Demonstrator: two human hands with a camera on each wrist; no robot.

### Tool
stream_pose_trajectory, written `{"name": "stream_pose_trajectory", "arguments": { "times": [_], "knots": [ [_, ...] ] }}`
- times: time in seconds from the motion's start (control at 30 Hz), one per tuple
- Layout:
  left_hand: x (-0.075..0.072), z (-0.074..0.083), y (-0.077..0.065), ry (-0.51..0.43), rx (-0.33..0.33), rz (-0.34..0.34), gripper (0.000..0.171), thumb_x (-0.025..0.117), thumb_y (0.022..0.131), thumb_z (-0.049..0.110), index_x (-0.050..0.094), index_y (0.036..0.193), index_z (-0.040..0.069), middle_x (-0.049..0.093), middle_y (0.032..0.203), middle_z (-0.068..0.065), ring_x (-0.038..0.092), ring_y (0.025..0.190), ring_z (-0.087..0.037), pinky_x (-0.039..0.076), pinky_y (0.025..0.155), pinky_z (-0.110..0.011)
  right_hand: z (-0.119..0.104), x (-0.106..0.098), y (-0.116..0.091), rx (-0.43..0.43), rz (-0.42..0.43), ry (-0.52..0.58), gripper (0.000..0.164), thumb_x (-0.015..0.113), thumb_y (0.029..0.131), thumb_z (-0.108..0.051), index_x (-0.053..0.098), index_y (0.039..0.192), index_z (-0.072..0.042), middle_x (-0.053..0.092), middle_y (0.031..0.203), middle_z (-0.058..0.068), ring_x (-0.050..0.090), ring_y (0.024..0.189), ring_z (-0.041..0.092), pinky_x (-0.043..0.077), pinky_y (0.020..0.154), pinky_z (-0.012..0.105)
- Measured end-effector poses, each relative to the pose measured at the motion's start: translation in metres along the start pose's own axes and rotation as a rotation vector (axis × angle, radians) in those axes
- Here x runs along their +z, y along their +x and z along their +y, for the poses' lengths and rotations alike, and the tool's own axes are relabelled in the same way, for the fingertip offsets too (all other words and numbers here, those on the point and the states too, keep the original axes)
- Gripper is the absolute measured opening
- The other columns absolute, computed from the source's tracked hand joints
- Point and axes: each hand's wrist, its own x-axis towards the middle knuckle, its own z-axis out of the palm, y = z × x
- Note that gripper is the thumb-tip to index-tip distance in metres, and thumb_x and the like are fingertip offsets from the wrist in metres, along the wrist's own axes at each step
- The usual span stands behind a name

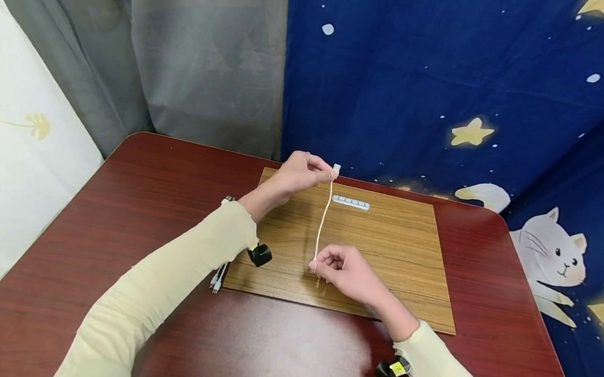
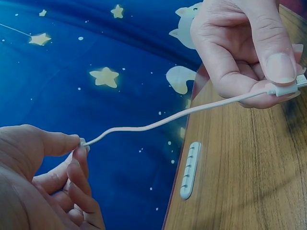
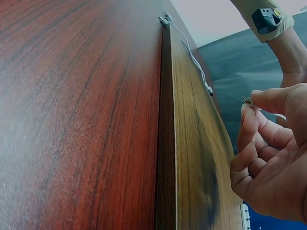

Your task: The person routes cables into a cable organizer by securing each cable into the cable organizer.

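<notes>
A short white USB cable (image 1: 323,220) is stretched between both hands over the wooden board. My left hand (image 1: 302,173) pinches its USB plug end (image 1: 336,169) between thumb and fingertips, above the board's far edge. Nearer me, my right hand (image 1: 349,273) pinches the opposite end; in the left wrist view a small metal-tipped connector (image 2: 301,81) sticks out past the thumb. The cable bows slightly between the two grips. Just right of the cable in the head view lies a white slotted cable clip strip (image 1: 351,203), which neither hand touches.
The wood-grain board (image 1: 400,254) lies on a dark red table (image 1: 285,352). More white cables (image 1: 217,278) lie by the board's left edge, partly hidden under the left forearm. A blue curtain (image 1: 390,87) with stars and a grey curtain (image 1: 206,49) hang behind the table.
</notes>
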Motion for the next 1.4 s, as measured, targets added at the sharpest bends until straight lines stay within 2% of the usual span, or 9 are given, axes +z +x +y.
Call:
{"name": "stream_pose_trajectory", "arguments": {
  "times": [0.17,0.57,0.73,0.83,0.97,1.1,1.17,1.27,1.4],
  "knots": [
    [0.003,-0.002,0.004,-0.014,0.002,-0.002,0.017,0.074,0.093,0.018,0.078,0.098,0.002,0.069,0.096,-0.007,0.053,0.089,-0.019,0.043,0.078,-0.031,0.002,-0.002,0.0,0.018,0.018,-0.012,0.013,0.072,0.096,-0.013,0.07,0.088,-0.004,0.065,0.077,0.017,0.051,0.062,0.012,0.037,0.052,0.022],
    [0.006,-0.006,0.012,-0.021,-0.038,0.004,0.015,0.073,0.094,0.018,0.077,0.098,0.004,0.067,0.106,-0.007,0.053,0.097,-0.022,0.043,0.085,-0.034,0.003,-0.006,0.0,0.034,0.047,-0.005,0.011,0.071,0.097,-0.012,0.07,0.088,-0.005,0.063,0.076,0.01,0.05,0.063,0.012,0.038,0.053,0.022],
    [0.008,-0.008,0.015,-0.013,-0.043,-0.001,0.017,0.075,0.093,0.019,0.078,0.098,0.004,0.065,0.108,-0.009,0.05,0.096,-0.022,0.041,0.081,-0.033,0.005,-0.006,0.0,0.024,0.058,-0.005,0.011,0.071,0.096,-0.011,0.07,0.088,-0.004,0.064,0.077,0.008,0.053,0.063,0.012,0.04,0.054,0.022],
    [0.01,-0.01,0.018,-0.005,-0.044,-0.002,0.018,0.077,0.092,0.02,0.079,0.098,0.003,0.061,0.125,-0.015,0.047,0.103,-0.023,0.038,0.08,-0.03,0.007,-0.005,0.0,0.021,0.063,0.0,0.011,0.072,0.096,-0.01,0.07,0.088,-0.002,0.064,0.077,0.012,0.053,0.063,0.012,0.039,0.053,0.022],
    [0.011,-0.011,0.02,0.008,-0.075,0.006,0.019,0.078,0.092,0.023,0.079,0.098,0.005,0.042,0.148,-0.018,0.043,0.114,-0.026,0.035,0.077,-0.029,0.01,-0.006,-0.001,0.022,0.065,0.004,0.012,0.072,0.096,-0.01,0.07,0.089,-0.001,0.065,0.078,0.012,0.054,0.063,0.013,0.04,0.053,0.022],
    [0.014,-0.011,0.022,0.013,-0.1,0.008,0.019,0.078,0.092,0.024,0.078,0.098,0.006,0.038,0.149,-0.016,0.043,0.112,-0.027,0.036,0.074,-0.029,0.01,-0.007,-0.001,0.038,0.072,0.003,0.011,0.072,0.096,-0.01,0.07,0.088,-0.003,0.065,0.077,0.009,0.055,0.063,0.013,0.041,0.054,0.022],
    [0.014,-0.012,0.023,0.009,-0.108,0.015,0.018,0.078,0.092,0.023,0.078,0.097,0.006,0.041,0.144,-0.014,0.044,0.103,-0.023,0.036,0.07,-0.028,0.01,-0.008,-0.001,0.042,0.073,0.009,0.009,0.072,0.096,-0.009,0.071,0.088,-0.003,0.065,0.077,0.008,0.055,0.064,0.014,0.042,0.054,0.022],
    [0.015,-0.014,0.025,-0.002,-0.125,0.021,0.016,0.078,0.092,0.021,0.079,0.097,0.006,0.053,0.117,-0.009,0.044,0.078,-0.015,0.033,0.059,-0.026,0.011,-0.008,-0.001,0.043,0.073,0.011,0.008,0.071,0.096,-0.008,0.071,0.09,-0.003,0.065,0.078,0.008,0.057,0.064,0.015,0.044,0.055,0.023],
    [0.017,-0.016,0.026,-0.024,-0.147,0.019,0.016,0.078,0.092,0.019,0.078,0.099,0.004,0.046,0.073,-0.001,0.034,0.052,-0.012,0.025,0.048,-0.025,0.011,-0.009,-0.002,0.052,0.076,0.013,0.008,0.071,0.096,-0.008,0.071,0.091,-0.002,0.066,0.079,0.01,0.057,0.065,0.016,0.045,0.055,0.024]
  ]
}}
